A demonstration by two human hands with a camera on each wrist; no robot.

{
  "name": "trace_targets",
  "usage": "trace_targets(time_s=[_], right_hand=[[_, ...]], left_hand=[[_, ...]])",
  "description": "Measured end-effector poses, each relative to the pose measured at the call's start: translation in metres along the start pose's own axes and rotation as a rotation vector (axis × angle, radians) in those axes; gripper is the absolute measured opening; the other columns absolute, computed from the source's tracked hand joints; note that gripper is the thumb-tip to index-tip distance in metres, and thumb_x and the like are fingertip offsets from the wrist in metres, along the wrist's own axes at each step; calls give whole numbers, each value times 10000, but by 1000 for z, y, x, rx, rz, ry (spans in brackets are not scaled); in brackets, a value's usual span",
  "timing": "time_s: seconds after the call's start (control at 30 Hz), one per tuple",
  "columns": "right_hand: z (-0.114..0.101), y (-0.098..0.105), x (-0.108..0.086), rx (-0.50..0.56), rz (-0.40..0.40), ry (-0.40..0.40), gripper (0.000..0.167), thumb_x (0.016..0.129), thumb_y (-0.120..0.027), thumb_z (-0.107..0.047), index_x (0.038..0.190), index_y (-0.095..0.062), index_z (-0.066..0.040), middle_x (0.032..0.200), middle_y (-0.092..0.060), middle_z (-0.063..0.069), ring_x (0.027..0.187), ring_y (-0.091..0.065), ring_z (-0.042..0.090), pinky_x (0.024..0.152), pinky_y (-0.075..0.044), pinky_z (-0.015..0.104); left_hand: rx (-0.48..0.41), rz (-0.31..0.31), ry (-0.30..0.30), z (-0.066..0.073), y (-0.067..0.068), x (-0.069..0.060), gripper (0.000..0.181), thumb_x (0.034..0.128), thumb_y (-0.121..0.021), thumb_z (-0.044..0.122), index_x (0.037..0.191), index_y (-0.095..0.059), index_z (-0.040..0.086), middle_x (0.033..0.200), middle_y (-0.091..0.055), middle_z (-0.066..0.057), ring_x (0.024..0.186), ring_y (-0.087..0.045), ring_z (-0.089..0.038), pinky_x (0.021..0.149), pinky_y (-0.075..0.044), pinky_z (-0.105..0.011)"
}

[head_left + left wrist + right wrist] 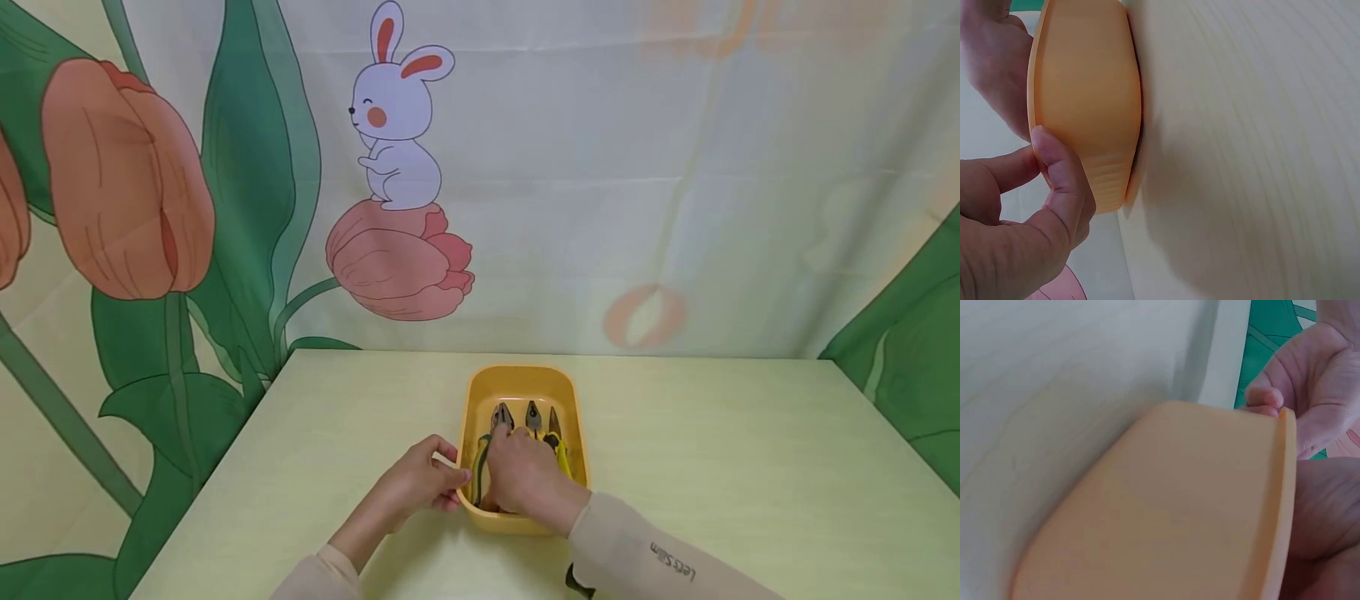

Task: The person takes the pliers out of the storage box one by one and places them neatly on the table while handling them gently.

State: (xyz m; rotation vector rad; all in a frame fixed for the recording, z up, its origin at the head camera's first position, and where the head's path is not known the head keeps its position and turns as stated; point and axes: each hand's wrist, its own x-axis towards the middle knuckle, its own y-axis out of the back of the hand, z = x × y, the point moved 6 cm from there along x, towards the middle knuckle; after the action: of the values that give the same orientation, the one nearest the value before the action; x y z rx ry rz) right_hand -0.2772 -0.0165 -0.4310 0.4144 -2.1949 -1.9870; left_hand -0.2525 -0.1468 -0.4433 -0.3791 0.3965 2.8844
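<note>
A smooth yellow-orange plastic tray (522,382), rectangular with rounded corners, is seen between five and six o'clock in the head view, supported by a pale, faintly grained table (720,467). Its rim is pinched at eight o'clock by the left hand (423,479). Inside it, the right hand (521,471) is lowered from five o'clock; whether anything is gripped cannot be told. Green-handled pliers (481,468) are seen at nine o'clock, blunt-nosed metal pliers (533,416) at twelve, yellow-handled, slim-pointed pliers (562,455) at three.
</note>
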Motion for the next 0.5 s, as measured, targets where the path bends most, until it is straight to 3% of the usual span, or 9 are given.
trace_targets(time_s=[0.2, 0.37, 0.5], right_hand=[[-3, -2, -1, -19, -5, 1, 719, 772, -916, -341, 1207, -509, 62, 958, -576, 228, 662, -610, 247, 632, -631, 398], [-3, -3, -1, 6, -7, 9, 657, 813, -855, -200, 1280, -486, 79, 1021, -577, 260, 659, -598, 242, 610, -621, 383], [-3, -2, -1, 58, -35, -1, 682, 797, -867, -188, 1286, -478, 87, 1066, -582, 284, 634, -592, 241, 590, -621, 382]], left_hand=[[-10, 2, -1, 0, 0, 1, 278, 984, -679, 13, 1164, -478, -46, 853, -642, -162, 606, -594, -169, 586, -578, -264], [-8, 3, -5, -1, 0, 1, 286, 983, -685, 20, 1169, -478, -45, 849, -641, -161, 604, -593, -172, 583, -573, -263], [-7, 2, -4, -1, 1, 1, 292, 981, -689, 23, 1169, -476, -43, 848, -639, -157, 604, -593, -174, 587, -576, -267]])
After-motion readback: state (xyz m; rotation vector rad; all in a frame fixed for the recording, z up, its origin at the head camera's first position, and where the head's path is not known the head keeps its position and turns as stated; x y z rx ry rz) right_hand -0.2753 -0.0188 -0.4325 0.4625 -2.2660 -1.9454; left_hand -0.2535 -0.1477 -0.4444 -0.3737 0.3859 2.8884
